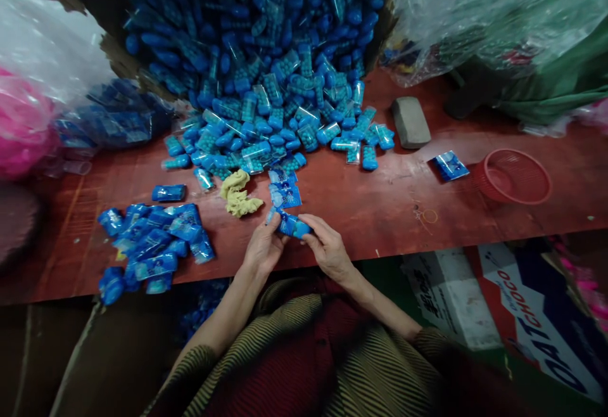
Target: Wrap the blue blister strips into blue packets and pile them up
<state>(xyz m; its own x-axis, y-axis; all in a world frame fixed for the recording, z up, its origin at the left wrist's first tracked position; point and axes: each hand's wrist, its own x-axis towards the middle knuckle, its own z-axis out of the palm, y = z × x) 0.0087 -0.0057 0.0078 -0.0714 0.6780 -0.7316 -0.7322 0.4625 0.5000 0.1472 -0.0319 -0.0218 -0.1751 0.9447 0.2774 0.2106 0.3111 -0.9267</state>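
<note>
Between my two hands, just above the table's near edge, is a blue printed wrapper point(292, 224) around what looks like a small capsule. My left hand point(266, 241) grips its left end, and my right hand point(330, 247) pinches the right end. Beyond them lie flat blue printed labels point(286, 195), touching the heap of blue-capped clear capsules point(256, 132) filled with small blue balls. A lump of yellowish putty point(239, 195) sits left of the labels. Wrapped blue pieces point(154, 239) are piled farther left, with a single wrapped piece point(168, 192) behind that pile.
The capsules spill from a large torn cardboard box point(128, 65) onto the red tabletop point(351, 214). To the right are a grey block point(410, 123), a blue packet stack point(449, 166) and a red plastic basket point(513, 176). Plastic bags point(536, 24) crowd the back right. Printed cartons point(527, 315) stand below.
</note>
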